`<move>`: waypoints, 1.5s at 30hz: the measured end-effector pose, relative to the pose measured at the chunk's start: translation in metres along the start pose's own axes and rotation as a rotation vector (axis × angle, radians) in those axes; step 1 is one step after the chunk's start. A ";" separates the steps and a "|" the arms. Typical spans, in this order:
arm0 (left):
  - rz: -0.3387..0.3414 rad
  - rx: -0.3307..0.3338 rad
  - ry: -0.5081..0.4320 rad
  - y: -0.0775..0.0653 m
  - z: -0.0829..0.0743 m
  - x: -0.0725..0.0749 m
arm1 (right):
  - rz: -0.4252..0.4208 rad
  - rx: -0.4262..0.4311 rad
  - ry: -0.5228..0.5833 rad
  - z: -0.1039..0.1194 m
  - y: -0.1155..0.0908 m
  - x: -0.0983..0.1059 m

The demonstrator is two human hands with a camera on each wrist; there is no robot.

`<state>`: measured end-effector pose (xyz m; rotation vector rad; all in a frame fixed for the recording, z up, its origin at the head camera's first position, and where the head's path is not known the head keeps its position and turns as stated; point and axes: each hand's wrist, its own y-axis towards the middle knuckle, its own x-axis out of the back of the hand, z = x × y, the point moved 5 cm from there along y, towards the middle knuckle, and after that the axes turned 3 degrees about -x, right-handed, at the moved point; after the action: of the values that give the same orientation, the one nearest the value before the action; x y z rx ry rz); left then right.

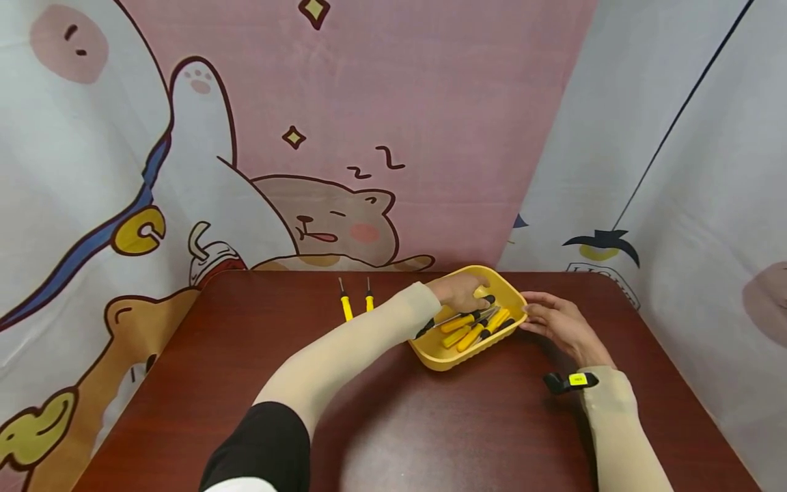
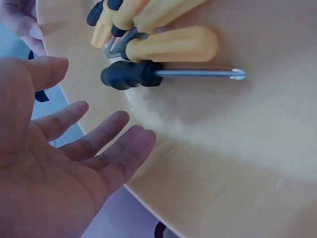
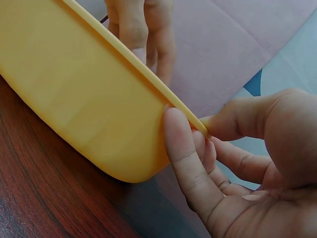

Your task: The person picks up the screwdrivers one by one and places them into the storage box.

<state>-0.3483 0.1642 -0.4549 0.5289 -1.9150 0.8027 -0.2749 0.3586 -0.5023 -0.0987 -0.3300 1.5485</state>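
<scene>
Screwdrivers (image 1: 470,328) lengthwise in tray (image 1: 439,357), left hand (image 1: 458,292) relaxed above, right hand (image 1: 562,326) pinching rim.

Red-brown table (image 1: 246,383); cartoon curtain backdrop (image 1: 369,102)

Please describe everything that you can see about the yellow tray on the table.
The yellow tray is a shallow, rounded rectangle that looks like smooth plastic, with a thin rim. It sits flat on the dark red-brown table, turned at an angle. Several screwdrivers with yellow and black handles lie loose inside. The left hand reaches into it, fingers open above the floor. The right hand holds its right edge, fingertips on the outer wall and thumb at the rim.
</scene>
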 end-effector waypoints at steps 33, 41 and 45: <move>-0.224 -0.144 0.144 -0.056 0.020 0.029 | 0.011 -0.002 -0.007 0.000 -0.002 0.000; -0.288 -0.112 0.128 -0.072 0.038 0.035 | 0.008 0.004 -0.008 0.001 -0.003 0.000; -0.332 -0.127 0.106 -0.078 0.045 0.039 | 0.010 0.006 -0.013 0.000 -0.003 0.000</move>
<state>-0.3419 0.0763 -0.4108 0.6896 -1.7079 0.4816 -0.2724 0.3589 -0.5012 -0.0854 -0.3359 1.5601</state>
